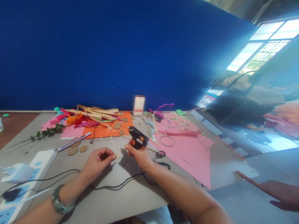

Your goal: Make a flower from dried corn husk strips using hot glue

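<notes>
A black glue gun with an orange trigger [139, 139] is gripped by its handle in the curled fingers of the right hand [143, 158], and is thus held above the grey tabletop [112, 200], ahead of and to the right of the left hand [99, 163]. On the left hand, thumb and forefinger are brought together at their tips, and a tiny, thin, pale-greenish sliver [118, 157] is pinched there. The left wrist is ringed by a dark green, polished bangle [56, 199].

Near the left hand, on its far left side, flat round slices of brown wood [72, 151] and a slim lavender stick [74, 141] are laid. Further left, a long white power strip [44, 160] is placed, from which a thin black cable [109, 187] is trailed under the left wrist. Beyond both hands, a bright orange paper sheet [104, 132] is strewn with scraps. To the right of the right hand, large pink paper sheets [189, 155] are spread; black-handled scissors [161, 154] are left just beside its wrist.
</notes>
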The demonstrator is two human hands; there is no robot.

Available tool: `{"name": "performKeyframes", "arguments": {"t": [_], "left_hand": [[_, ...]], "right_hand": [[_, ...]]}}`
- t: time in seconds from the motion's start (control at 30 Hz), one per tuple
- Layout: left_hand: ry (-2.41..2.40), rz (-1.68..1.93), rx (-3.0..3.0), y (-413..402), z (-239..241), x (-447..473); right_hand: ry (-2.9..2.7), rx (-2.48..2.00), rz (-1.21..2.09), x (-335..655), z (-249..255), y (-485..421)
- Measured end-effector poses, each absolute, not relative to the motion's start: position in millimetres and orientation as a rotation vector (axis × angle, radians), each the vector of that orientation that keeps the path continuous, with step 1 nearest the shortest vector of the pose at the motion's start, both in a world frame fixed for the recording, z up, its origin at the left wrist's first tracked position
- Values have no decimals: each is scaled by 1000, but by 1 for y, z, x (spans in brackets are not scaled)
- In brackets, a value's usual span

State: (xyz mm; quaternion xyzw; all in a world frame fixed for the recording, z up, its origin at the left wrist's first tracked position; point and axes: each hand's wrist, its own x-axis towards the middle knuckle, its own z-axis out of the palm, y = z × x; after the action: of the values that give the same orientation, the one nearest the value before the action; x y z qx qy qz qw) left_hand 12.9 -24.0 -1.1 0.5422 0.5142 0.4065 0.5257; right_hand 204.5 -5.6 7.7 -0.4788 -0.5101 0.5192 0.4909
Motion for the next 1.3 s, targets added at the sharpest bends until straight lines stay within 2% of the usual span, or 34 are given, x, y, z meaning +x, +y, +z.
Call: {"name": "performKeyframes", "arguments": {"t": [0.27,0.47,1.3], "left_hand": [[1166,986,1279,-23,-2,16],[1127,934,1340,-24,-7,17],[1154,922,1320,-24,-5,16]], "right_hand": [[-1293,-1116,1392,200,-16,-12],[-1342,-1131,1449,196,-10,-17],[-1313,-1164,1377,201,-6,-10]]}}
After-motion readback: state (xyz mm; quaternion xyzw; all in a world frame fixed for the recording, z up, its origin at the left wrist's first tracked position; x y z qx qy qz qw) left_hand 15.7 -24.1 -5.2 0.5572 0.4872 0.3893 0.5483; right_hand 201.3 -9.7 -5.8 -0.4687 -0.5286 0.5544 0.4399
